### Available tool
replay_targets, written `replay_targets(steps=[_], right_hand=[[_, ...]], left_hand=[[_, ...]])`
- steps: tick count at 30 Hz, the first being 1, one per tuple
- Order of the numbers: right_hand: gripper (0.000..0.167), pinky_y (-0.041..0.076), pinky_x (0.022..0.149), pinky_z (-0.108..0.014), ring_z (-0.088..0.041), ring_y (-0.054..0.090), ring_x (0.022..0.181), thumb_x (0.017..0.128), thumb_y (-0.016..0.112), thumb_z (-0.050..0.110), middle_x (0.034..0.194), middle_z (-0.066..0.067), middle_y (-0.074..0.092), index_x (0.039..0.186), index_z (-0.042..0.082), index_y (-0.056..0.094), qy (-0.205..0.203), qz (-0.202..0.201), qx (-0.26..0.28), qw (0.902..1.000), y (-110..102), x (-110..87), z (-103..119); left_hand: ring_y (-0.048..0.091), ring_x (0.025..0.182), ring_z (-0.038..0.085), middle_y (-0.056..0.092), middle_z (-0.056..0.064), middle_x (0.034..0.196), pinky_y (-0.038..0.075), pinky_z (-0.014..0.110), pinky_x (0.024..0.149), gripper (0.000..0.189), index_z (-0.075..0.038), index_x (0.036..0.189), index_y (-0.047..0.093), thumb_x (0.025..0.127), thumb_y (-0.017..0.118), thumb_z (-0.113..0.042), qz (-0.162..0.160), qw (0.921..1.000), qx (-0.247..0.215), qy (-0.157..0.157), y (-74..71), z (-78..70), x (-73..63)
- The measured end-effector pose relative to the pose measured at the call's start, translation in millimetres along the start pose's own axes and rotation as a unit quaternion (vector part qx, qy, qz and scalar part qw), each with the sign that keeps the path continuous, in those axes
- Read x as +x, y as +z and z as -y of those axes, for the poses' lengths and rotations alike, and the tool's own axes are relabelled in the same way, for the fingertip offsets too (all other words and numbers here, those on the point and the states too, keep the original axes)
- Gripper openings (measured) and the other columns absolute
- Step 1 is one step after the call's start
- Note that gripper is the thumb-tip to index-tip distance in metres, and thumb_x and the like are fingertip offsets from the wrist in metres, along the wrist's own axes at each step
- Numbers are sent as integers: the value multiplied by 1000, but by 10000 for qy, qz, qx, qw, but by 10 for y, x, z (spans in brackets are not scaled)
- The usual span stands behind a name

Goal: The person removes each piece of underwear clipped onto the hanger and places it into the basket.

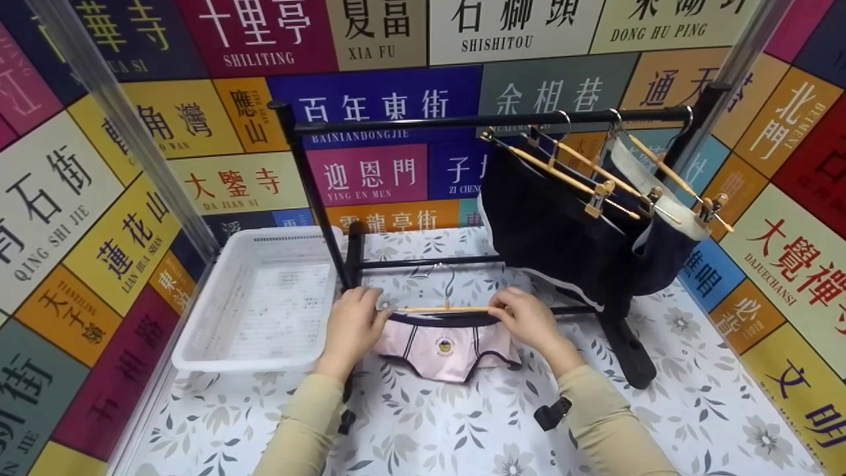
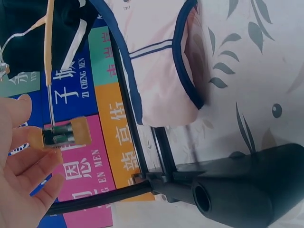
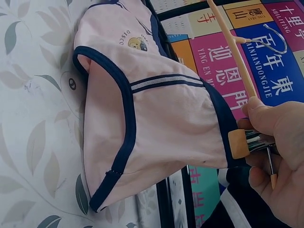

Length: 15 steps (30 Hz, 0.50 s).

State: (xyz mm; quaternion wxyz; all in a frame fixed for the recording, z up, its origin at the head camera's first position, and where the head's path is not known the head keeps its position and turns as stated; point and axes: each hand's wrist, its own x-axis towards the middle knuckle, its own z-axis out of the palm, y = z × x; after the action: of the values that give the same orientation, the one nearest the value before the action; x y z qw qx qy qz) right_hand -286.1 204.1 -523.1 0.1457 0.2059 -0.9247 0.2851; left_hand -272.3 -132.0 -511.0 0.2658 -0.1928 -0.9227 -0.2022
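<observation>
Pink underpants (image 1: pixel 433 340) with navy trim and a small printed emblem hang below a wooden clip hanger (image 1: pixel 423 309) with a metal hook. My left hand (image 1: pixel 355 324) holds the hanger's left clip (image 2: pixel 59 134); in the left wrist view that clip stands apart from the underpants' waistband (image 2: pixel 128 71). With thumb against the hanger bar, my right hand (image 1: pixel 529 320) grips the right end. There, the right clip (image 3: pixel 239 143) bites the waistband's navy edge in the right wrist view. Part of each clip is hidden by fingers.
A black rack (image 1: pixel 396 125) stands ahead, its rail above my hands. Dark garments (image 1: pixel 548 218) on clip hangers hang at its right. A white plastic basket (image 1: pixel 198 337) sits left of the rack on the floral-patterned surface (image 1: pixel 423 436). Sign-printed panels (image 1: pixel 370 173) surround it.
</observation>
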Motion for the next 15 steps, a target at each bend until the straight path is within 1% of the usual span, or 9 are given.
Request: replay_targets(steps=[8, 15], right_hand=[[10, 49, 64, -42, -20, 63, 74, 87, 76, 19, 85, 2, 60, 85, 17, 66, 7, 52, -19, 10000, 4, 3, 7], [10, 50, 67, -43, -21, 64, 76, 88, 74, 20, 88, 0, 63, 86, 16, 66, -65, 96, -35, 9999, 0, -9, 26]], left_hand=[[61, 102, 34, 68, 12, 108, 45, 51, 88, 38, -6, 114, 67, 85, 77, -28, -10, 9991, 381, 207, 51, -92, 17], [61, 104, 30, 69, 9, 111, 42, 50, 90, 40, -8, 118, 68, 90, 71, -36, 197, 9977, 577, 291, 78, -202, 15]])
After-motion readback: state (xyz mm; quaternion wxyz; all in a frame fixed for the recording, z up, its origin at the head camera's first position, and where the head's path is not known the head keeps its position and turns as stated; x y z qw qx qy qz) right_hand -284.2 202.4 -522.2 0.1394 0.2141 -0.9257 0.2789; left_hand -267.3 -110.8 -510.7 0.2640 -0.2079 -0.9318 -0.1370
